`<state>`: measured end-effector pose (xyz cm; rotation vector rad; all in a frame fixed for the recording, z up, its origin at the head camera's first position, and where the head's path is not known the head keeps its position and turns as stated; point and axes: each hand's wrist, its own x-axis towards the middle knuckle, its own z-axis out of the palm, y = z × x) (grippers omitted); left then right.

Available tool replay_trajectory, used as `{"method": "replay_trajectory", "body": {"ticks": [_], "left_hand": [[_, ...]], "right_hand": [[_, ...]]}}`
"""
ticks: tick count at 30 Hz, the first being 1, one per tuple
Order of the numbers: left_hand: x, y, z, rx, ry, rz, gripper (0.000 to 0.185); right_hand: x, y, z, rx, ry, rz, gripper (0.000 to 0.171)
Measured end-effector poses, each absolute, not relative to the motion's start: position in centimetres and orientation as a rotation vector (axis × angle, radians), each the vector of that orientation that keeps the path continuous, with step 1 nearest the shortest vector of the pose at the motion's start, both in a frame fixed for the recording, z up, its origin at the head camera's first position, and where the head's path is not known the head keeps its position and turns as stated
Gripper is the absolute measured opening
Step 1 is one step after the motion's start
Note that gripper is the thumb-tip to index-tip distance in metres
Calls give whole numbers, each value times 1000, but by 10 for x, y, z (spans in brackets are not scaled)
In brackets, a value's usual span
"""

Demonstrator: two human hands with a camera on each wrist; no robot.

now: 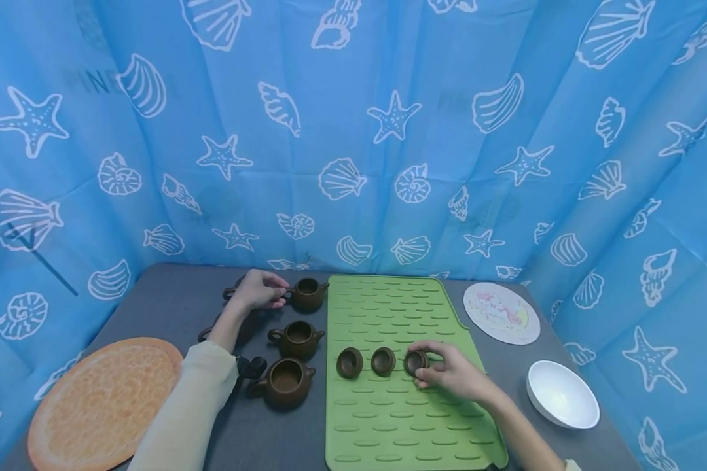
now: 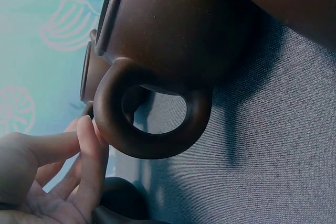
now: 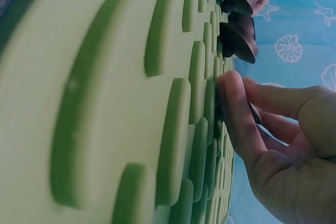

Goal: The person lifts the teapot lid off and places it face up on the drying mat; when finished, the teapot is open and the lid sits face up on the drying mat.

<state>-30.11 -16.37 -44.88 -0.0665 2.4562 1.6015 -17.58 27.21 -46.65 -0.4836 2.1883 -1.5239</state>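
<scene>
Three small brown cups stand in a row on the green ribbed mat [image 1: 389, 418]: a left cup [image 1: 349, 362], a middle cup [image 1: 383, 360] and a right cup [image 1: 415, 362]. My right hand [image 1: 444, 374] pinches the right cup between thumb and fingers; in the right wrist view the fingers [image 3: 236, 114] press against the mat [image 3: 105, 103] around it. Three lidless brown teapots stand left of the mat: far [image 1: 308, 294], middle [image 1: 297, 338], near [image 1: 284, 383]. My left hand [image 1: 260, 290] reaches to the far teapot's handle. In the left wrist view its fairly straight fingers [image 2: 89, 150] touch a teapot handle [image 2: 152, 140].
More dark teaware [image 1: 244, 327] lies partly hidden under my left forearm, and a dark lid [image 1: 251, 366] sits beside the near teapot. An orange round mat [image 1: 103, 399] lies front left. A picture coaster [image 1: 501, 312] and a white bowl [image 1: 562, 394] are right. Blue shell-print curtains enclose the grey table [image 1: 171, 301].
</scene>
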Motion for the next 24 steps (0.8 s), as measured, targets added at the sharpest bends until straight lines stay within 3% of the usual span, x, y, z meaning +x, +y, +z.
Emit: {"method": "replay_trajectory", "body": {"ticks": [24], "left_hand": [[-290, -169, -428, 46, 2447, 1498, 31]], "right_hand": [[-180, 267, -456, -574, 2401, -1305, 55]]}}
